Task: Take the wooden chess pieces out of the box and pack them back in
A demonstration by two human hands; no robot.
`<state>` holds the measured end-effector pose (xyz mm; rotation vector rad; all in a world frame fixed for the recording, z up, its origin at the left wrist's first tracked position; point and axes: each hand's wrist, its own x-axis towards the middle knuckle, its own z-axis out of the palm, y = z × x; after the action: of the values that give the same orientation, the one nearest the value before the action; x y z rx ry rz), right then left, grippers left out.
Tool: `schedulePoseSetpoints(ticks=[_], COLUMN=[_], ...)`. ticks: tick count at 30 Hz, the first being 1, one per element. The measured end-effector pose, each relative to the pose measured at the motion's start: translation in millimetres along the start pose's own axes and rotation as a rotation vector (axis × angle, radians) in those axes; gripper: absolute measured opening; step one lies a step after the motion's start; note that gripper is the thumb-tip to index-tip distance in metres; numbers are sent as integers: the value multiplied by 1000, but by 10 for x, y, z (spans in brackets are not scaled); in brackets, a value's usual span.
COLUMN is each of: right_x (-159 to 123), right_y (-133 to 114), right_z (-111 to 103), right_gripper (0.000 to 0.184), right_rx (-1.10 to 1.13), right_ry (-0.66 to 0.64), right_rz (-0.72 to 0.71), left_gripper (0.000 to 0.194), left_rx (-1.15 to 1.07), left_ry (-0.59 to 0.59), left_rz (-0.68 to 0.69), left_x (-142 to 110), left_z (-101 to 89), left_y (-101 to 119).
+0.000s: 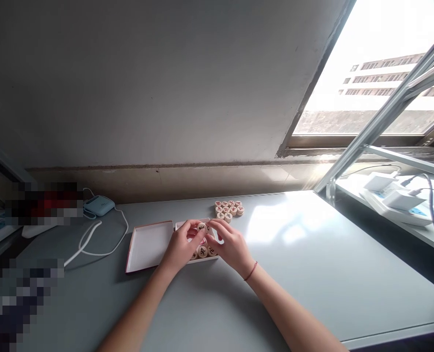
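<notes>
Pale wood, marked with a dark character, shows on the round piece (202, 228) held up just above the piece box (206, 259). The left hand (181, 246) reaches over the box's left part, its fingers and thumb curled nearly together on that piece. The right hand (235, 244) comes in over the box's right part, half curled, with fingertips and thumb close by the same piece; whether it grips that one or another partly hidden beside it, I cannot tell. A thin red bracelet (251, 270) circles the right wrist, to the right of the box. Inside the box, along its near wall, lie more round pieces (202, 252) with dark characters, partly covered by the hands. Directly left of the box sits a shallow lid (148, 247), white inside with a reddish edge. Behind the box and slightly to its right, a compact group of round pieces (227, 209) stands on the grey tabletop (312, 274), red characters on most of the tops, some of them stacked. Farther left of the box, beyond the lid, a white cable (89, 239) loops near a light-blue device (101, 205). Well right of the box, past a metal frame (371, 115), white adapters (403, 199) rest on a shelf, and up behind is a bright window (363, 117).
</notes>
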<state>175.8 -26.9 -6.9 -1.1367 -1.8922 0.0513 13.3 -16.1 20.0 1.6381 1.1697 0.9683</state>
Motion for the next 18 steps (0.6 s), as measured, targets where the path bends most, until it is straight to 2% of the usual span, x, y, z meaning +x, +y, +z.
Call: schedulePoseSetpoints(ticks=[4, 8, 11, 15, 18], right_x=[64, 142, 124, 54, 61], right_y=[34, 232, 469, 693, 671], right_z=[-83, -287, -391, -397, -380], right_gripper=[20, 24, 20, 7, 8], right_rx=[7, -117, -238, -314, -306], right_ry=[66, 117, 7, -180, -184], right_rz=[88, 328, 491, 570, 582], left_gripper=[29, 30, 29, 33, 37], left_rx=[-93, -70, -38, -26, 24], left_ry=[82, 180, 202, 206, 161], left_rz=[-21, -17, -28, -73, -90], left_x=[16, 36, 53, 63, 46], left_z=[47, 30, -5, -20, -5], left_y=[-35, -81, -118, -124, -94])
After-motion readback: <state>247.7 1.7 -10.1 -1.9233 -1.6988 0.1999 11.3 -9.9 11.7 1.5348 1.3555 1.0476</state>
